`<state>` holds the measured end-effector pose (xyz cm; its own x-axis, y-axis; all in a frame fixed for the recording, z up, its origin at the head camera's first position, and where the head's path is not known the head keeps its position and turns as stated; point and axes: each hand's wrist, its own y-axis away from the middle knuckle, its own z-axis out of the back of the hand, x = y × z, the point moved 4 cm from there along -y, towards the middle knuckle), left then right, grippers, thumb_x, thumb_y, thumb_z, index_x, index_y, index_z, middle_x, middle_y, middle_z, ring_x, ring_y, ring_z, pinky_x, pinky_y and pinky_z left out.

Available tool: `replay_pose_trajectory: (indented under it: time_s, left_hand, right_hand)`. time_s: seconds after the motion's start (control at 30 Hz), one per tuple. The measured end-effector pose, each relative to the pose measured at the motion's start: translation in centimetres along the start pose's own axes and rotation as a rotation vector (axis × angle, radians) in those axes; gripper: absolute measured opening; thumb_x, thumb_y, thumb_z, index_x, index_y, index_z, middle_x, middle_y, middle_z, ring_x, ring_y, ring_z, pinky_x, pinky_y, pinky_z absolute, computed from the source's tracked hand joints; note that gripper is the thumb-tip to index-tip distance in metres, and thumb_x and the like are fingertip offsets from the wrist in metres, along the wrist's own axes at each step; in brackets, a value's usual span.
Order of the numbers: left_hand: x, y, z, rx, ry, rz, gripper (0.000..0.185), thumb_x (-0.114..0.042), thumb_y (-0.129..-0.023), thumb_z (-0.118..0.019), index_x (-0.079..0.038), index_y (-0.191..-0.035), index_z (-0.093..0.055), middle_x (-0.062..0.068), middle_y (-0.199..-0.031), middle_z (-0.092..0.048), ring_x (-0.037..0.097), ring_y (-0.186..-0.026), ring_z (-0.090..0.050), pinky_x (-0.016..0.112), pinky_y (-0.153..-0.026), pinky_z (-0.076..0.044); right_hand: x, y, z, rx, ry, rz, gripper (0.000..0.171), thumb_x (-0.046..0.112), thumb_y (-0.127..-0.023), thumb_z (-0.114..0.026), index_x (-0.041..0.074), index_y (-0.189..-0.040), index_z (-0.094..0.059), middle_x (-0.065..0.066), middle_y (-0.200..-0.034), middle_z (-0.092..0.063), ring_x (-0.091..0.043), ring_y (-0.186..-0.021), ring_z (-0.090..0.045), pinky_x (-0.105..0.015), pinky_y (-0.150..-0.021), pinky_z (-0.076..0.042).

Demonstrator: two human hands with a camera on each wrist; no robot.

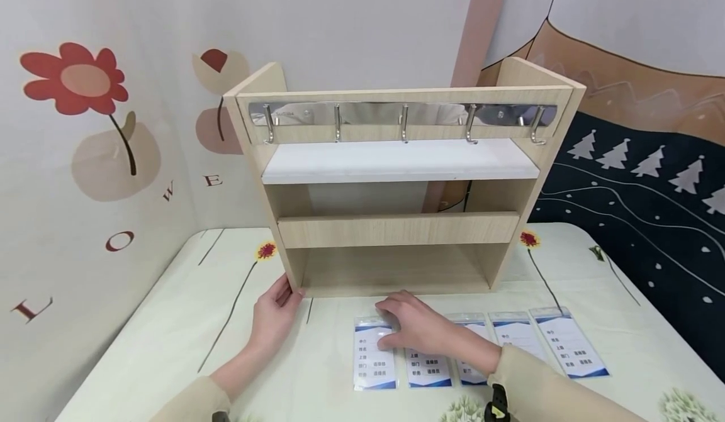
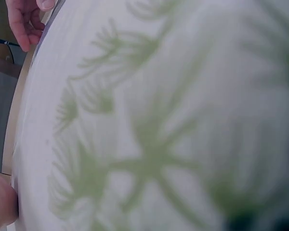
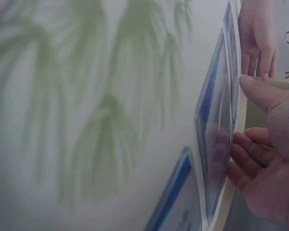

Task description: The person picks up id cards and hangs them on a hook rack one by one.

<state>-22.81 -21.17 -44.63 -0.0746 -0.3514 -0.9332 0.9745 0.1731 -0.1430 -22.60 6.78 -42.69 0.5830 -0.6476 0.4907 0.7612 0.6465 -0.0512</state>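
Observation:
A light wooden shelf rack stands on the table, with a row of metal hooks along its top front. My left hand holds the foot of its left side panel, thumb at the front and fingers round the outer side. Several clear-sleeved name badges with blue-and-white cards lie in a row in front of the rack. Over the left part of that row hovers my right hand, fingers loosely bent and nothing between them. Its thumb overlaps the leftmost badge, and the hand and forearm hide parts of the neighbouring ones.
A flower-printed cloth covers the table. Behind the rack hangs a curtain with painted motifs, and a dark panel with white trees runs along the right side. The rightmost badge lies at a slant.

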Motion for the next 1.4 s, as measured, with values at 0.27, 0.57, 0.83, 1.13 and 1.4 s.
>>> replay_pose_trajectory:
  time_s: [0.27, 0.57, 0.83, 1.13, 1.4]
  left_hand:
    - [0.6, -0.4, 0.1, -0.028, -0.022, -0.011, 0.051, -0.002, -0.102, -0.06, 0.008, -0.15, -0.044, 0.027, -0.146, -0.051, 0.037, -0.132, -0.054, 0.035, -0.102, -0.048]
    - [0.5, -0.7, 0.1, -0.057, -0.05, -0.012, 0.047, -0.003, -0.1, -0.062, 0.009, -0.145, -0.05, 0.027, -0.139, -0.057, 0.038, -0.125, -0.059, 0.035, -0.098, -0.052]
    - [0.7, -0.6, 0.1, -0.078, -0.055, -0.011, 0.043, -0.003, -0.1, -0.063, 0.01, -0.141, -0.054, 0.027, -0.135, -0.059, 0.037, -0.121, -0.062, 0.033, -0.094, -0.054]
    - [0.7, -0.5, 0.1, -0.087, -0.063, -0.005, 0.042, -0.005, -0.1, -0.064, 0.009, -0.139, -0.057, 0.025, -0.133, -0.062, 0.035, -0.12, -0.064, 0.031, -0.093, -0.055]
    - [0.6, -0.6, 0.0, -0.093, -0.064, -0.001, 0.041, -0.004, -0.1, -0.063, 0.008, -0.139, -0.058, 0.025, -0.132, -0.062, 0.035, -0.12, -0.064, 0.032, -0.093, -0.055]
  right_hand:
    - [0.1, -0.5, -0.2, -0.025, -0.008, 0.001, 0.06, 0.029, -0.082, -0.089, 0.002, -0.131, -0.067, -0.008, -0.127, -0.068, -0.023, -0.119, -0.059, -0.039, -0.101, -0.051]
    - [0.2, -0.8, 0.0, -0.06, -0.035, -0.003, 0.048, 0.024, -0.075, -0.094, 0.003, -0.113, -0.073, 0.001, -0.102, -0.068, -0.014, -0.095, -0.058, -0.032, -0.086, -0.054]
    - [0.0, -1.0, -0.1, -0.041, -0.072, -0.033, 0.049, 0.024, -0.073, -0.094, 0.002, -0.112, -0.074, 0.001, -0.103, -0.069, -0.016, -0.097, -0.059, -0.032, -0.087, -0.054]
    - [-0.2, -1.2, -0.1, -0.028, -0.103, -0.044, 0.045, 0.023, -0.073, -0.095, 0.008, -0.107, -0.07, 0.007, -0.095, -0.058, -0.013, -0.09, -0.052, -0.031, -0.082, -0.05]
    - [-0.1, -1.3, 0.1, 0.017, -0.092, -0.024, 0.047, 0.023, -0.075, -0.093, 0.008, -0.112, -0.069, 0.008, -0.096, -0.061, -0.011, -0.091, -0.053, -0.03, -0.081, -0.05]
